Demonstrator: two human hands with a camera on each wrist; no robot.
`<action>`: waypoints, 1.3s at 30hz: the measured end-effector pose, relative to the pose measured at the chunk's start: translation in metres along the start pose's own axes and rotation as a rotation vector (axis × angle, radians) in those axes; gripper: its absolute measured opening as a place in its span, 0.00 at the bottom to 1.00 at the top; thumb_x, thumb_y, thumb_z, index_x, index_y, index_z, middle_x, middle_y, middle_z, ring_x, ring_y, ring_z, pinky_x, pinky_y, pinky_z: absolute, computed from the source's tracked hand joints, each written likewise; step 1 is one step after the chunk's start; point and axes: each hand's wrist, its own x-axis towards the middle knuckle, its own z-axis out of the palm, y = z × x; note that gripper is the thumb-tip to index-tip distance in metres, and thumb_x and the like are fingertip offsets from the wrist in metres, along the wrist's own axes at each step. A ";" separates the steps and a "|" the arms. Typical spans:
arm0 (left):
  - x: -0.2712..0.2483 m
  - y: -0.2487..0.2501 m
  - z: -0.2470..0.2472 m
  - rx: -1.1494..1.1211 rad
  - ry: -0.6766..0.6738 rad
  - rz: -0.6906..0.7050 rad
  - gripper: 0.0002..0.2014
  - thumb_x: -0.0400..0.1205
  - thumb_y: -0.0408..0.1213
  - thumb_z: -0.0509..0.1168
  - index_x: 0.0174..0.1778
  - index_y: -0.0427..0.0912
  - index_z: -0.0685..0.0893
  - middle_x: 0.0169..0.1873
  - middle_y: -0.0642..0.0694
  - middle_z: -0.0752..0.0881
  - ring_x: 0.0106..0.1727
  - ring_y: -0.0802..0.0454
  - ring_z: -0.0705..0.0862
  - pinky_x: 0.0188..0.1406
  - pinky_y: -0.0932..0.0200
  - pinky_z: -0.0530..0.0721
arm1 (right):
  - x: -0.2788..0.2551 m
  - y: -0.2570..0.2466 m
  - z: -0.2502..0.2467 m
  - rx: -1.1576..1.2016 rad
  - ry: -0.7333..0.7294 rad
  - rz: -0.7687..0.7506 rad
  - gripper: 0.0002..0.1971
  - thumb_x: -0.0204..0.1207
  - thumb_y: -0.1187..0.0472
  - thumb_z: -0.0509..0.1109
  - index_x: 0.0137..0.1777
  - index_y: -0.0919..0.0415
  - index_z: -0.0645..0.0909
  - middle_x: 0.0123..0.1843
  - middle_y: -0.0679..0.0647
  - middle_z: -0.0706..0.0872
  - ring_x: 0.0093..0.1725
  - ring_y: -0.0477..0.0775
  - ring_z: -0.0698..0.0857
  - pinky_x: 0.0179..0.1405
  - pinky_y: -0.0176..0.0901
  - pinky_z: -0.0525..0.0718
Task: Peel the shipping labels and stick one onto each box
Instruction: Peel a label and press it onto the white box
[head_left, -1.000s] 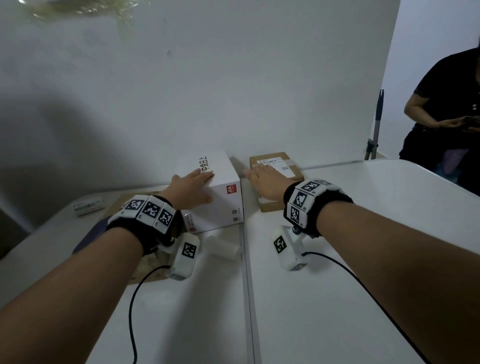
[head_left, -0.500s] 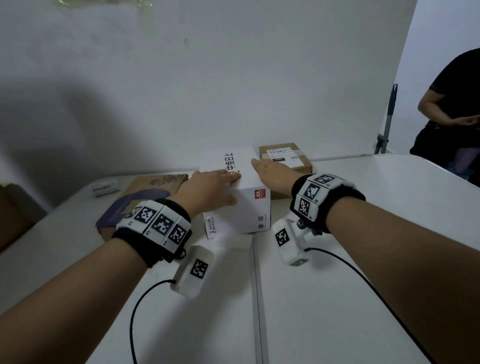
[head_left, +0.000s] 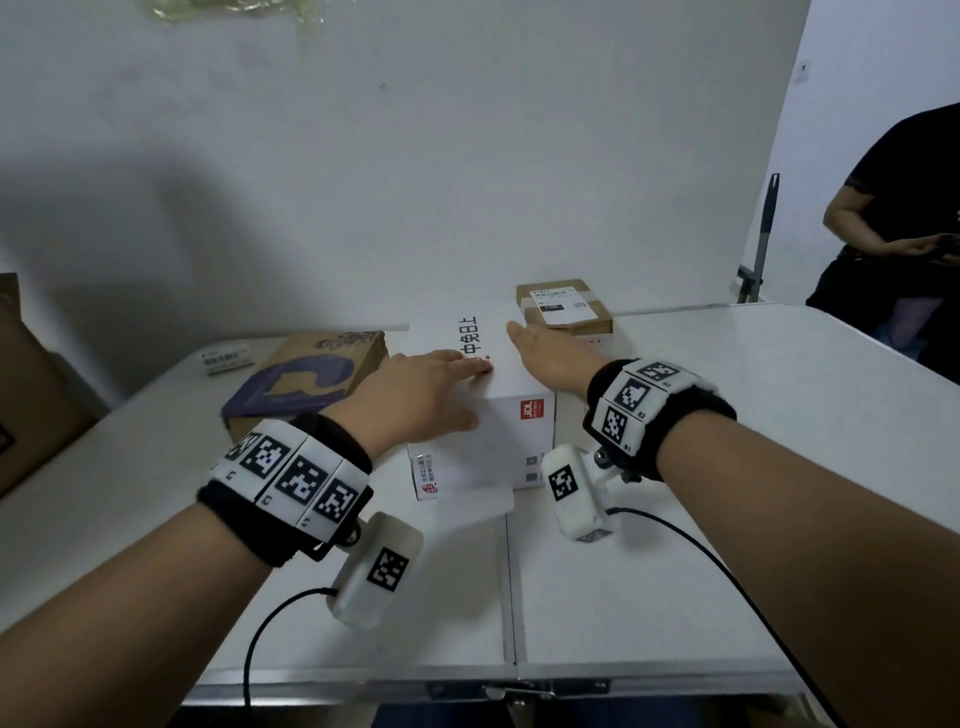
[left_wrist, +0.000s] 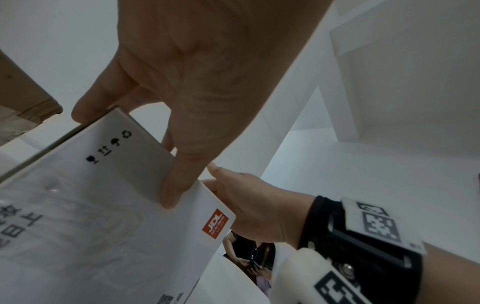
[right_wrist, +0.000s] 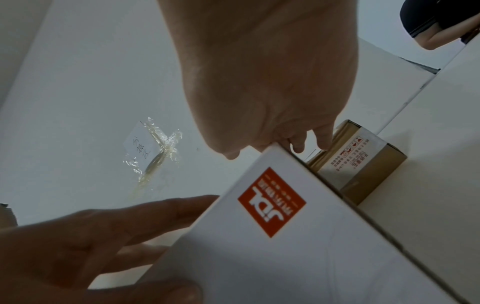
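Head view: my left hand and right hand lie flat-fingered on the white box, gripping nothing; only the brown box looks labelled.

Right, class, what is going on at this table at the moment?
A person has both hands on the white box. The left hand lies across its top with fingers straight; the right hand is against its right edge. A small brown box behind it already carries a label. Neither hand holds a label.
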 end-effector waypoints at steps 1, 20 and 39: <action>-0.003 0.000 0.001 -0.004 -0.009 0.007 0.34 0.79 0.52 0.67 0.82 0.58 0.64 0.79 0.54 0.68 0.75 0.50 0.73 0.74 0.50 0.69 | -0.002 0.001 0.001 0.009 0.005 -0.010 0.33 0.86 0.42 0.42 0.82 0.64 0.60 0.83 0.61 0.63 0.82 0.61 0.62 0.79 0.54 0.58; 0.059 0.112 -0.009 -0.337 0.254 0.203 0.13 0.83 0.36 0.61 0.59 0.47 0.88 0.67 0.50 0.84 0.70 0.49 0.79 0.68 0.55 0.75 | -0.045 0.140 -0.079 -0.524 -0.047 0.374 0.19 0.80 0.63 0.63 0.70 0.66 0.78 0.70 0.60 0.81 0.69 0.62 0.80 0.67 0.47 0.79; 0.068 0.126 0.015 -0.416 0.097 0.103 0.11 0.85 0.41 0.60 0.58 0.52 0.87 0.66 0.50 0.83 0.56 0.52 0.83 0.52 0.63 0.73 | -0.062 0.167 -0.059 -0.617 -0.125 0.382 0.23 0.57 0.52 0.80 0.51 0.59 0.83 0.48 0.53 0.91 0.39 0.51 0.90 0.30 0.36 0.82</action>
